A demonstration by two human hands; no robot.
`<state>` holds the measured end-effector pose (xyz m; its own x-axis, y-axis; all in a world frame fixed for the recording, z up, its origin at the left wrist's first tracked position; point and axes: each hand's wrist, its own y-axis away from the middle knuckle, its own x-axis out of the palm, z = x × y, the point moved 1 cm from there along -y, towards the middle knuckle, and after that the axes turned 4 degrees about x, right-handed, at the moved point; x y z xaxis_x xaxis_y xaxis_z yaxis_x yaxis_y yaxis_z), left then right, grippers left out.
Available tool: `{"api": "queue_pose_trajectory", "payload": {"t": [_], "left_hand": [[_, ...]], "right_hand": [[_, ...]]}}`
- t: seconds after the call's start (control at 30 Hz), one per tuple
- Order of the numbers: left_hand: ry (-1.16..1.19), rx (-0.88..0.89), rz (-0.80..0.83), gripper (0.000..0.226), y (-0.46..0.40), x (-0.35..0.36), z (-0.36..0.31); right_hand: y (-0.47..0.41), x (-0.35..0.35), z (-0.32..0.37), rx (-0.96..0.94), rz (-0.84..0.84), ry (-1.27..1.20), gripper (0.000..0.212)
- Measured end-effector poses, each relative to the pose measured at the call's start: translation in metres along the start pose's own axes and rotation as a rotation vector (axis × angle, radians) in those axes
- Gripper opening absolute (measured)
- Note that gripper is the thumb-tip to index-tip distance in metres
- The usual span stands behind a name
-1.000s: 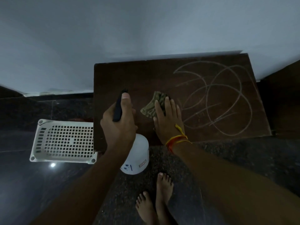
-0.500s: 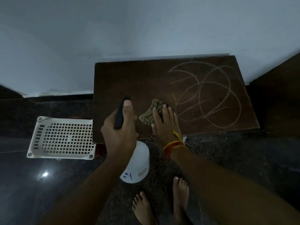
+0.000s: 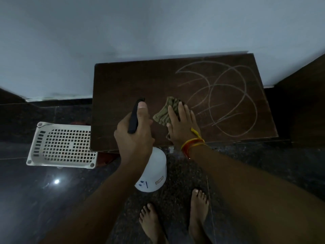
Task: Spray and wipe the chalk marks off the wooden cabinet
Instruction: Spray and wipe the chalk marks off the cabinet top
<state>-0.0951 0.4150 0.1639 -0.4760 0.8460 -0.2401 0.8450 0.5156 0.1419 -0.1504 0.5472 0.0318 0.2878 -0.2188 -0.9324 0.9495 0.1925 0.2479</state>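
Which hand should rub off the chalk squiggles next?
The right hand, probably. It already lies flat on the green cloth right beside the chalk marks on the wooden cabinet. The left hand is busy gripping the spray bottle.

The left hand (image 3: 134, 136) holds a white spray bottle (image 3: 152, 170) by its black top, thumb along the top. The right hand (image 3: 182, 123) lies flat on a green cloth (image 3: 165, 112), pressing it on the brown cabinet (image 3: 133, 80). Chalk marks (image 3: 226, 95) loop over the right side of the cabinet. A white basket (image 3: 61, 146) sits on the dark floor (image 3: 35, 199) to the left. Two bare feet (image 3: 175, 221) stand below.
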Motion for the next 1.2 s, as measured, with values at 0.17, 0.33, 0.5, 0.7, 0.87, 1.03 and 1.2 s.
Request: {"api": "queue_pose_trajectory", "payload": {"t": [0.17, 0.33, 0.5, 0.7, 0.87, 1.03, 1.2], "left_hand": [[-0.024, -0.002, -0.031, 0.039, 0.002, 0.018, -0.006], [-0.072, 0.012, -0.021, 0.039, 0.0, 0.034, -0.01], [-0.055, 0.024, -0.003, 0.041, -0.002, 0.041, -0.009], [-0.053, 0.0, -0.01, 0.041, -0.012, 0.048, -0.007], [-0.062, 0.017, -0.025, 0.046, -0.031, 0.058, -0.012], [-0.043, -0.012, -0.005, 0.045, -0.045, 0.067, -0.011], [-0.036, -0.042, -0.004, 0.044, -0.052, 0.071, -0.009]], "right_hand": [[0.028, 0.002, -0.004, -0.02, -0.03, 0.007, 0.06], [0.045, 0.01, -0.008, -0.026, -0.026, 0.011, 0.064], [-0.007, 0.002, -0.012, -0.037, -0.096, -0.018, 0.06], [-0.019, -0.006, -0.017, -0.04, -0.126, -0.021, 0.061], [-0.024, -0.005, -0.017, -0.042, -0.119, -0.006, 0.06], [-0.09, -0.018, -0.014, -0.009, -0.162, -0.006, 0.059], [-0.101, -0.02, -0.015, -0.004, -0.193, -0.002, 0.059]]}}
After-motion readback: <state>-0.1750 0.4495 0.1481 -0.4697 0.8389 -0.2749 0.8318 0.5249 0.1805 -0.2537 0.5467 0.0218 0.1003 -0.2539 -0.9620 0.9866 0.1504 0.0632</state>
